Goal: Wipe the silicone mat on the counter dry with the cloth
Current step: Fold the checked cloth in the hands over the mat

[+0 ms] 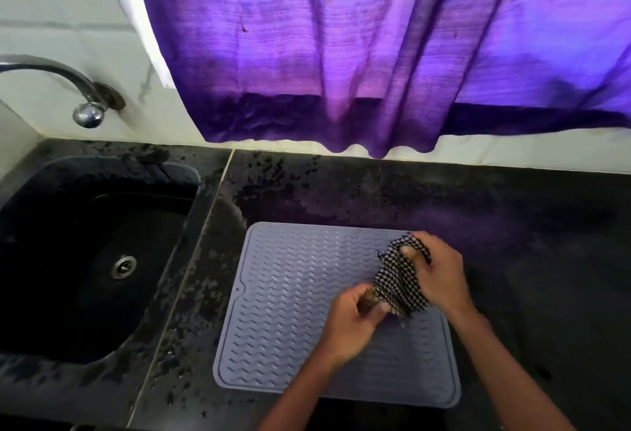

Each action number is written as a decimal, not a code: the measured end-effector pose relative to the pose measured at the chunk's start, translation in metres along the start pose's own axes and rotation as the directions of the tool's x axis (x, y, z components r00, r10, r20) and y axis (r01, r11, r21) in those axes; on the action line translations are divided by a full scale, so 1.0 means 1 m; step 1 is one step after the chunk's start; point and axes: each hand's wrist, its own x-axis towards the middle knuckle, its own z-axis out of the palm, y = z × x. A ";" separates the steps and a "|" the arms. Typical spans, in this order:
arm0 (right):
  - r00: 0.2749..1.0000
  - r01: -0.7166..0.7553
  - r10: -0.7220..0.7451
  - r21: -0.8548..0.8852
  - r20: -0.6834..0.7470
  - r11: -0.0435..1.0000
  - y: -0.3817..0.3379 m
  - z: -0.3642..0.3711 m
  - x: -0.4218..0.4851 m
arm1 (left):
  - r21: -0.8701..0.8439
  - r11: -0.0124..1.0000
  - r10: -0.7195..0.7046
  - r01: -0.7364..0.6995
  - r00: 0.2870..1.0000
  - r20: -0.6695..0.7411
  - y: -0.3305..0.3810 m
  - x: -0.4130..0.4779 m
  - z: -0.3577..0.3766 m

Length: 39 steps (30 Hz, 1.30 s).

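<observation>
**Both hands on one cloth, over far-right part of mat**

Count: one silicone mat [290,311], one cloth [399,280], two hands, one sink [41,294], one drain [123,266], one tap [68,82], one curtain [341,55].

Mat: grey-lilac, wave-ribbed, lying flat on the dark speckled worktop [512,225], just right of the sink. Raised rim, rounded corners, small notch midway along its left edge. Its near edge sits close to the worktop's near edge. The right edge is partly hidden under the right forearm.

Cloth: black-and-white check, bunched, stretched between the two hands above the mat's far-right part. Cannot tell whether its lower fringe touches the mat.

Left hand [351,321]: fingers curled, pinching the cloth's near-left end, over the middle of the mat.

Right hand [440,273]: clamped round the far-right bunch of cloth at the mat's far-right corner, thumb pressed into the fabric.

Edges and room: a pale seam runs near to far between the sink slab and the mat's slab. Open worktop lies to the right of the mat and on its far side, up to the wall. Left and near parts of the mat are uncovered. The purple curtain's hem hangs just above the worktop's far edge. The tap is on the tiled wall at far left, above the sink.
</observation>
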 end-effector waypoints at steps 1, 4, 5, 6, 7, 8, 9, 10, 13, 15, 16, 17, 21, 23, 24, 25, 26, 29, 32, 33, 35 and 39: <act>0.998 0.011 -0.012 0.006 0.068 1.000 -0.009 0.003 0.008 | 0.006 1.000 -0.018 0.018 0.999 -0.043 -0.003 0.001 -0.005; 0.986 -0.018 0.011 0.038 0.166 0.999 -0.029 0.015 0.020 | -0.148 0.985 -0.122 0.088 0.964 -0.238 -0.017 0.003 -0.019; 0.987 -0.019 0.014 0.026 0.158 0.999 -0.035 0.014 0.020 | -0.219 0.972 -0.149 0.081 0.938 -0.313 -0.017 0.003 -0.023; 0.990 -0.010 0.006 0.031 0.141 0.999 -0.042 0.013 0.020 | -0.276 0.959 -0.166 0.063 0.916 -0.366 -0.017 0.003 -0.027; 0.992 -0.012 0.007 0.044 0.124 0.999 -0.047 0.012 0.020 | -0.317 0.947 -0.170 0.046 0.910 -0.377 -0.014 0.003 -0.031; 0.993 -0.018 0.009 0.077 0.116 0.997 -0.053 0.011 0.018 | -0.353 0.935 -0.160 0.032 0.926 -0.341 -0.010 0.003 -0.034; 0.992 -0.032 0.014 0.139 0.127 0.990 -0.060 0.010 0.015 | -0.389 0.921 -0.136 0.021 0.953 -0.271 -0.002 0.003 -0.036; 0.987 -0.060 0.025 0.220 0.161 0.974 -0.066 0.010 0.012 | -0.436 0.899 -0.112 0.023 0.977 -0.180 0.005 0.004 -0.035; 0.949 -0.162 0.048 0.352 0.311 0.922 -0.077 0.013 0.004 | -0.626 0.777 -0.077 0.069 0.997 0.013 0.026 0.006 -0.029; 0.953 -0.161 0.068 0.300 0.296 0.940 -0.071 0.021 0.000 | -0.721 0.684 -0.100 0.111 0.993 0.058 0.030 0.007 -0.026; 0.960 -0.158 0.082 0.278 0.267 0.948 -0.066 0.026 -0.004 | -0.746 0.651 -0.132 0.144 0.988 0.076 0.030 0.006 -0.025; 0.968 -0.157 0.097 0.256 0.233 0.954 -0.061 0.030 -0.008 | -0.763 0.620 -0.164 0.180 0.982 0.098 0.029 0.005 -0.024; 0.973 -0.178 0.131 0.256 0.190 0.950 -0.051 0.044 -0.029 | -0.804 0.513 -0.247 0.300 0.949 0.196 0.020 0.000 -0.022; 0.960 -0.221 0.150 0.312 0.236 0.924 -0.050 0.049 -0.035 | -0.819 0.475 -0.254 0.322 0.941 0.222 0.014 0.000 -0.022; 0.955 -0.234 0.155 0.319 0.254 0.918 -0.049 0.052 -0.037 | -0.820 0.472 -0.252 0.323 0.941 0.226 0.014 0.000 -0.022; 0.959 -0.229 0.165 0.292 0.230 0.929 -0.048 0.055 -0.040 | -0.821 0.472 -0.251 0.320 0.942 0.223 0.016 -0.001 -0.022; 0.975 -0.200 0.170 0.224 0.145 0.954 -0.047 0.058 -0.044 | -0.821 0.476 -0.253 0.315 0.943 0.215 0.016 -0.001 -0.022; 0.979 -0.078 0.072 -0.024 -0.190 0.997 -0.053 0.059 -0.063 | -0.845 0.429 -0.280 0.320 0.936 0.213 0.015 0.002 -0.020; 0.999 0.000 -0.001 -0.016 -0.044 1.000 -0.049 0.069 -0.085 | -0.803 0.454 -0.296 0.387 0.915 0.274 0.010 0.007 -0.019; 0.999 -0.028 0.028 0.008 0.025 1.000 -0.043 0.073 -0.091 | -0.758 0.501 -0.295 0.417 0.906 0.303 0.011 0.006 -0.021; 0.994 -0.091 0.087 0.072 0.068 0.993 -0.030 0.076 -0.093 | -0.652 0.590 -0.305 0.476 0.879 0.366 0.013 0.007 -0.022; 0.991 -0.058 0.039 0.151 0.127 0.987 -0.013 0.067 -0.081 | -0.575 0.658 -0.288 0.486 0.868 0.404 0.024 0.015 -0.030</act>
